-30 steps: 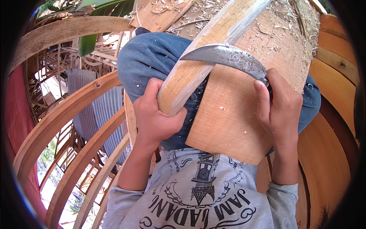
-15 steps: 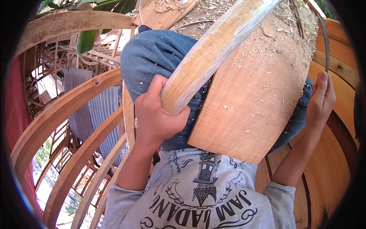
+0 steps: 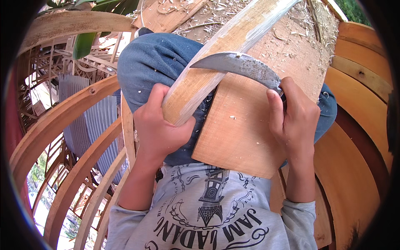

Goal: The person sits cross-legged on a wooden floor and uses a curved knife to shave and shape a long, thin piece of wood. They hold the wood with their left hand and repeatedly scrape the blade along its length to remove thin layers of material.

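Many shavings (image 3: 329,35) strew the board (image 3: 237,137) as left hand (image 3: 160,121) clasps a wooden strip (image 3: 233,37), right hand (image 3: 298,114) a sickle (image 3: 253,68).

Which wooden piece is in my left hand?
The long, narrow strip, yellowish with whitish edges; the left hand grips its near end. The broad, shaving-strewn board is much wider and not in that hand.
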`<move>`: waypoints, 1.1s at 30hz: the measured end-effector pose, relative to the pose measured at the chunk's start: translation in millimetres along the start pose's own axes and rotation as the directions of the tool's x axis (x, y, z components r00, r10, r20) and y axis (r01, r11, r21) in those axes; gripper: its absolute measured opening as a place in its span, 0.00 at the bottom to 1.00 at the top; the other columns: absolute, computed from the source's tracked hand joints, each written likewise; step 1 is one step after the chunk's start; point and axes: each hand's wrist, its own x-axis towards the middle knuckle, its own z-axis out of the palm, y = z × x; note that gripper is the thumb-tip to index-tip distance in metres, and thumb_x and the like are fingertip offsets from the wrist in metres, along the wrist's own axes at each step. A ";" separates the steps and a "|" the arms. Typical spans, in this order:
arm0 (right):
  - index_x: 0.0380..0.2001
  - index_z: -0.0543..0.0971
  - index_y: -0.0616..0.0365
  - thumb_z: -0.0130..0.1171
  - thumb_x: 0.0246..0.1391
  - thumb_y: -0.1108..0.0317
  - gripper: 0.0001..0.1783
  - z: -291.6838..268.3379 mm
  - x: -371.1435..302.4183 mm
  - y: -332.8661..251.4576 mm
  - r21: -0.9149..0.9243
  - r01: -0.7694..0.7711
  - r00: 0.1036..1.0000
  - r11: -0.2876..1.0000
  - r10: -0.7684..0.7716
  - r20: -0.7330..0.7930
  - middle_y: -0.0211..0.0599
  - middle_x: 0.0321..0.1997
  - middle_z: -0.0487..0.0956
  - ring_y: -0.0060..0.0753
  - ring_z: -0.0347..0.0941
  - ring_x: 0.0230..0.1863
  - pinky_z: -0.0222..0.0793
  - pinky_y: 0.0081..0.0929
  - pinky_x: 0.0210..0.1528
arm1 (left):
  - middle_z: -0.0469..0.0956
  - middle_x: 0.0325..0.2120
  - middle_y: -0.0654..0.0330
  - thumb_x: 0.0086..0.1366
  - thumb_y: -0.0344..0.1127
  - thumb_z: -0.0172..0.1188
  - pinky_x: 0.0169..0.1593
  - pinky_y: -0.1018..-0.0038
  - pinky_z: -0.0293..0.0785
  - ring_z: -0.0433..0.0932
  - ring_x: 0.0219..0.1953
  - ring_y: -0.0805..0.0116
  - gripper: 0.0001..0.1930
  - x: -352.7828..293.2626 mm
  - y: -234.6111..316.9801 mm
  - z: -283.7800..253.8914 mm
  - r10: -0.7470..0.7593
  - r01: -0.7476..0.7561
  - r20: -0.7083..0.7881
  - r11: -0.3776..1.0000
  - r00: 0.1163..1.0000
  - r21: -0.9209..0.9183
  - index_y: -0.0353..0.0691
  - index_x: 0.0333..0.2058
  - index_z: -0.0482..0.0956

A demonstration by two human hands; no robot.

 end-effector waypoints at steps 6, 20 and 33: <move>0.24 0.67 0.64 0.43 0.65 0.59 0.20 -44.2 15.6 97.5 0.149 -0.453 0.840 0.879 0.477 -0.258 0.31 0.17 0.61 0.20 0.53 0.21 0.51 0.24 0.22 | 0.76 0.19 0.55 0.39 0.28 0.63 0.28 0.74 0.73 0.81 0.24 0.60 0.16 -0.3 -1.5 -7.9 -0.050 0.056 0.065 0.993 0.997 -0.102 0.39 0.28 0.67; 0.27 0.72 0.61 0.48 0.63 0.61 0.15 -9.2 23.8 25.9 0.099 -0.183 0.962 0.978 0.199 -0.188 0.43 0.14 0.65 0.31 0.60 0.15 0.57 0.30 0.21 | 0.75 0.18 0.56 0.39 0.27 0.62 0.28 0.75 0.73 0.81 0.23 0.62 0.15 2.9 0.8 -1.8 -0.019 0.021 0.038 0.998 0.999 -0.054 0.39 0.28 0.67; 0.27 0.70 0.60 0.54 0.58 0.61 0.13 8.5 23.4 -0.5 0.060 0.046 0.998 0.997 -0.044 -0.047 0.44 0.16 0.70 0.46 0.67 0.15 0.61 0.36 0.20 | 0.69 0.19 0.63 0.40 0.23 0.56 0.29 0.81 0.65 0.68 0.23 0.79 0.14 1.1 -0.5 1.4 -0.039 0.043 0.045 0.995 0.998 -0.088 0.37 0.29 0.66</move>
